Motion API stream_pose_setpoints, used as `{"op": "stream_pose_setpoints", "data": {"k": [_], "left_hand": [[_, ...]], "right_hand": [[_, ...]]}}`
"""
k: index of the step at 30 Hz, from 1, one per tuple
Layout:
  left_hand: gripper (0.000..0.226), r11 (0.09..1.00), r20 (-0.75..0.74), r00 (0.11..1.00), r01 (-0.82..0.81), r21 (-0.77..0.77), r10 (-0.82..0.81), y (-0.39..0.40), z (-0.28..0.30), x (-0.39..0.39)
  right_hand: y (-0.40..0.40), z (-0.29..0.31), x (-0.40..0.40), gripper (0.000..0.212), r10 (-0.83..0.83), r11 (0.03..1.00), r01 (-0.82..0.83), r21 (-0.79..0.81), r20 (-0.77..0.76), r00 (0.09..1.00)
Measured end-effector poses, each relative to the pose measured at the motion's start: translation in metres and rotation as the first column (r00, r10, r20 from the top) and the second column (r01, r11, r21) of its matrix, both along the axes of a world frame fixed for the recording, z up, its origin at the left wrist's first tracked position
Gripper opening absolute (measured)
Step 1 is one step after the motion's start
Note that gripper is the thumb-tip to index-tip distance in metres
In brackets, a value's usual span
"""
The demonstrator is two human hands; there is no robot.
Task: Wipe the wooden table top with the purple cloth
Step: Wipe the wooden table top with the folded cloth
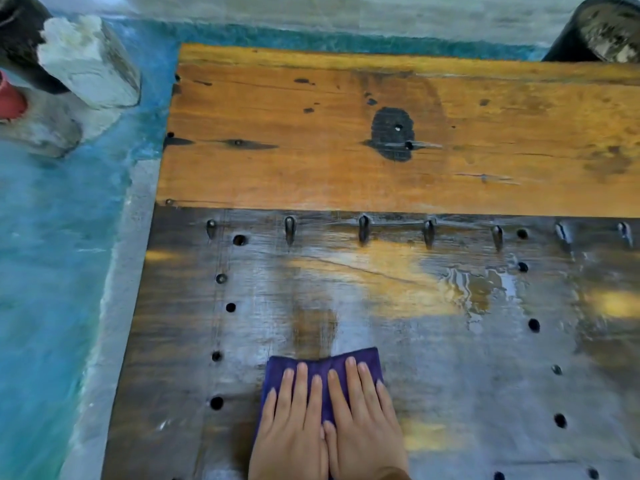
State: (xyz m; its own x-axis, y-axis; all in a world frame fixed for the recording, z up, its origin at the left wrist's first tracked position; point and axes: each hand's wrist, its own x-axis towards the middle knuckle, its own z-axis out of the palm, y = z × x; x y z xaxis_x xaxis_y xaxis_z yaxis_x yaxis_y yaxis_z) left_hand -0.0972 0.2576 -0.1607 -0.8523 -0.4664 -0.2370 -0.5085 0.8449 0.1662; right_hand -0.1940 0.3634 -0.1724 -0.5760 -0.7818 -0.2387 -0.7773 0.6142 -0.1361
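Left hand and right hand lie side by side, fingers extended flat, pressing the folded purple cloth onto the near dark plank of the wooden table top (two palms likely spread pressure). Beyond: a wet puddle, a row of dark metal pegs, then the dry orange plank, probably unwiped.

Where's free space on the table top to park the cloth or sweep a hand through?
Free: the orange far board and the dark board right of the hands, out to the holes; a wet patch sits there. Occupied: near centre, where left hand and right hand press flat on the purple cloth.
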Motion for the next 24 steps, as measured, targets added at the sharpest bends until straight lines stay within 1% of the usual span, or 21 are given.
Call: {"op": "stream_pose_setpoints", "data": {"k": [2, 3, 5, 9, 12, 16, 19, 22, 24], "left_hand": [[0.051, 1.000, 0.030, 1.000, -0.002, 0.024, 0.002, -0.002, 0.002, -0.003], [0.053, 0.999, 0.042, 0.999, -0.016, 0.045, 0.014, -0.004, 0.000, -0.003], [0.054, 0.999, 0.028, 0.999, -0.023, 0.029, 0.022, -0.003, -0.001, -0.003], [0.056, 0.999, 0.010, 0.999, -0.033, 0.011, 0.033, -0.003, -0.008, -0.003], [0.056, 1.000, 0.001, 1.000, -0.012, -0.015, 0.012, -0.003, -0.010, -0.004], [0.055, 1.000, -0.046, 0.999, -0.013, -0.020, 0.012, 0.000, -0.006, -0.005], [0.070, 1.000, -0.034, 0.999, -0.010, 0.006, 0.010, 0.003, 0.000, -0.008], [0.069, 1.000, -0.060, 0.998, -0.017, 0.003, 0.017, 0.003, 0.003, -0.007], [0.062, 1.000, -0.055, 0.998, -0.003, -0.018, 0.002, 0.004, 0.003, -0.006]], "right_hand": [[-0.002, 0.001, 0.000, 0.055, -0.025, 0.999, 0.024, -0.042, -0.021, 0.999], [-0.002, 0.000, -0.001, 0.054, -0.032, 0.998, 0.031, -0.054, -0.029, 0.999], [0.000, -0.002, 0.002, 0.056, -0.029, 0.998, 0.026, -0.062, -0.051, 0.998], [-0.002, 0.000, 0.002, 0.056, -0.044, 0.998, 0.043, -0.050, -0.029, 0.999], [-0.001, 0.002, 0.001, 0.063, -0.029, 0.999, 0.029, -0.024, 0.016, 0.999], [0.002, 0.003, 0.005, 0.065, -0.032, 0.999, 0.032, 0.004, 0.056, 0.998], [0.001, 0.003, 0.005, 0.065, -0.047, 0.999, 0.046, 0.009, 0.095, 0.994], [0.000, 0.005, 0.004, 0.065, -0.046, 0.999, 0.045, 0.007, 0.089, 0.995], [0.001, 0.005, 0.004, 0.064, -0.046, 0.999, 0.046, 0.004, 0.104, 0.994]]}}
